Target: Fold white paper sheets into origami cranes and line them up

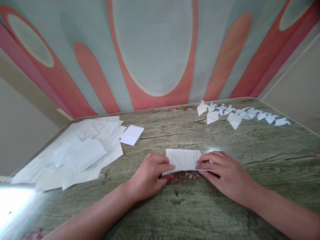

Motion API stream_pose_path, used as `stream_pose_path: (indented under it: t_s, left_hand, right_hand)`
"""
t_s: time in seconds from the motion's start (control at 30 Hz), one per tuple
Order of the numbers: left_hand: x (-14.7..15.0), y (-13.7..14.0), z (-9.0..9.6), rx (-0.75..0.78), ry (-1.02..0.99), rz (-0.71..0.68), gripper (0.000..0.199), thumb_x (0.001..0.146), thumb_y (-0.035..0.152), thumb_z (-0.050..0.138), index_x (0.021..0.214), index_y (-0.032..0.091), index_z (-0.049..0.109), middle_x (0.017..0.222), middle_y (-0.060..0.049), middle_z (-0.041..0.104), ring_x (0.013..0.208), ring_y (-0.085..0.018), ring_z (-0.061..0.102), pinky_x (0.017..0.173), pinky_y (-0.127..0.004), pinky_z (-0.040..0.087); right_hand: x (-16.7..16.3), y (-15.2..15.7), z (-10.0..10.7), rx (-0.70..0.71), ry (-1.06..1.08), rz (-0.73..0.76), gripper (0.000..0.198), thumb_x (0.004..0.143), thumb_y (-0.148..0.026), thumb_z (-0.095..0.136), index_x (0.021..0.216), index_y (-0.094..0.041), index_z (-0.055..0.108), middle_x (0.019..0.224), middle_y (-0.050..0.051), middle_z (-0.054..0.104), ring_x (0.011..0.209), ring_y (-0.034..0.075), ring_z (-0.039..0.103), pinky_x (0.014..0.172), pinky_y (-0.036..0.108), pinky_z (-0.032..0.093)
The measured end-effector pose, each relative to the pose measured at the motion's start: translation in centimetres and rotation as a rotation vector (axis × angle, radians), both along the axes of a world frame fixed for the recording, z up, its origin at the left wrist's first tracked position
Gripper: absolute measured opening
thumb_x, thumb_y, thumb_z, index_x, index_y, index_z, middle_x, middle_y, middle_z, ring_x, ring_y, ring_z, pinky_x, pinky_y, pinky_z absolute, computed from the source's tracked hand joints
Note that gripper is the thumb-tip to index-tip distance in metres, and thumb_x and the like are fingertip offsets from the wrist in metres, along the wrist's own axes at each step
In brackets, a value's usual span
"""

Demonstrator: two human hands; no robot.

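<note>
Between my two hands is a small sheet of lined white paper, its near edge folded and slightly lifted off the table. My left hand pinches the left end of that edge, thumb below and fingers on top. At the right end, my right hand grips the same edge between thumb and fingers. The underside of the paper is hidden from me.
A loose pile of white papers covers the left of the wood-patterned table. Beside it lies a small stack of white squares. Several folded paper birds stand at the back right. A patterned cloth hangs behind the table.
</note>
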State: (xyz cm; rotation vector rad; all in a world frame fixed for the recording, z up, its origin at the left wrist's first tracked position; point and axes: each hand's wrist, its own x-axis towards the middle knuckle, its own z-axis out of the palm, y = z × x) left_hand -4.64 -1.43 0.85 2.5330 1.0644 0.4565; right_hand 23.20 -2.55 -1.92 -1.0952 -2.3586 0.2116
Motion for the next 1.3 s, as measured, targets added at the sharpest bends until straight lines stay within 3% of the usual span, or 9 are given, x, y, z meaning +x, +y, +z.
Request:
stream_pose_path:
  t_s: [0.17, 0.37, 0.47, 0.63, 0.8, 0.9, 1.03, 1.17, 1.3]
  left_hand:
    - [0.3, 1.0, -1.2, -0.054, -0.109, 0.200, 0.005, 0.083, 0.023, 0.065, 0.082, 0.020, 0.070, 0.085, -0.003, 0.066, 0.086, -0.018, 0.061, 0.082, -0.033, 0.046]
    - [1.0, 0.5, -0.6, -0.118, -0.254, 0.348, 0.006, 0.081, 0.024, 0.066, 0.079, 0.019, 0.068, 0.123, -0.008, 0.058, 0.115, -0.024, 0.054, 0.091, -0.039, 0.049]
    - [0.9, 0.3, -0.3, -0.238, -0.341, 0.410, 0.009, 0.084, 0.028, 0.062, 0.086, 0.021, 0.067, 0.125, -0.008, 0.059, 0.119, -0.025, 0.053, 0.083, -0.036, 0.053]
    - [1.0, 0.2, -0.3, -0.517, -0.554, 0.467, 0.016, 0.082, 0.033, 0.063, 0.086, 0.018, 0.061, 0.105, -0.008, 0.068, 0.103, -0.022, 0.063, 0.078, -0.033, 0.053]
    - [1.3, -0.1, -0.2, -0.766, -0.749, 0.523, 0.023, 0.077, 0.034, 0.069, 0.088, 0.017, 0.057, 0.091, -0.005, 0.069, 0.084, -0.018, 0.066, 0.074, -0.031, 0.052]
    - [1.4, 0.0, -0.4, -0.743, -0.745, 0.544, 0.022, 0.077, 0.034, 0.068, 0.081, 0.017, 0.055, 0.095, -0.005, 0.068, 0.083, -0.017, 0.065, 0.073, -0.031, 0.052]
    - [1.3, 0.4, -0.7, -0.557, -0.756, 0.504, 0.020, 0.076, 0.028, 0.068, 0.070, 0.017, 0.052, 0.126, -0.008, 0.057, 0.101, -0.017, 0.060, 0.082, -0.031, 0.050]
    - [1.5, 0.5, -1.0, -0.601, -0.823, 0.501, 0.024, 0.076, 0.029, 0.069, 0.071, 0.017, 0.049, 0.097, -0.004, 0.064, 0.084, -0.014, 0.059, 0.073, -0.026, 0.049]
    - [1.9, 0.4, -1.3, -0.677, -0.876, 0.463, 0.029, 0.074, 0.031, 0.073, 0.070, 0.017, 0.048, 0.070, 0.003, 0.057, 0.066, -0.010, 0.053, 0.060, -0.020, 0.042]
  right_hand:
    - [-0.2, 0.3, -0.9, -0.060, 0.047, -0.104, 0.017, 0.089, -0.031, 0.059, 0.082, -0.021, 0.070, 0.096, 0.006, 0.066, 0.089, 0.021, 0.062, 0.079, 0.039, 0.050]
    - [-0.3, 0.2, -0.8, -0.138, 0.179, -0.235, 0.019, 0.089, -0.031, 0.057, 0.079, -0.023, 0.071, 0.117, 0.006, 0.062, 0.102, 0.023, 0.062, 0.083, 0.037, 0.054]
    - [-0.4, 0.0, -0.5, -0.220, 0.279, -0.287, 0.017, 0.087, -0.034, 0.059, 0.080, -0.024, 0.070, 0.126, 0.005, 0.059, 0.104, 0.024, 0.063, 0.076, 0.036, 0.056]
    - [-0.4, -0.1, -0.3, -0.404, 0.419, -0.341, 0.017, 0.085, -0.037, 0.061, 0.083, -0.023, 0.069, 0.133, 0.006, 0.056, 0.101, 0.025, 0.065, 0.069, 0.034, 0.057]
    - [-0.5, -0.2, 0.1, -0.615, 0.599, -0.267, 0.022, 0.085, -0.040, 0.061, 0.090, -0.020, 0.068, 0.118, 0.011, 0.065, 0.098, 0.025, 0.066, 0.074, 0.036, 0.056]
    - [-0.8, -0.3, 0.3, -0.787, 0.735, -0.284, 0.025, 0.082, -0.042, 0.064, 0.088, -0.018, 0.065, 0.105, 0.011, 0.070, 0.088, 0.024, 0.068, 0.070, 0.034, 0.057]
    - [-1.1, -0.4, 0.3, -0.860, 0.877, -0.285, 0.030, 0.080, -0.039, 0.068, 0.100, -0.018, 0.064, 0.105, 0.011, 0.071, 0.094, 0.025, 0.068, 0.080, 0.037, 0.057]
    - [-1.4, -0.3, 0.6, -0.936, 1.001, -0.193, 0.045, 0.079, -0.035, 0.071, 0.119, -0.022, 0.057, 0.124, 0.011, 0.063, 0.112, 0.026, 0.061, 0.095, 0.041, 0.051]
    - [-1.5, -0.1, 0.6, -1.013, 0.974, -0.162, 0.045, 0.077, -0.036, 0.073, 0.117, -0.020, 0.059, 0.122, 0.010, 0.065, 0.115, 0.026, 0.059, 0.101, 0.041, 0.046]
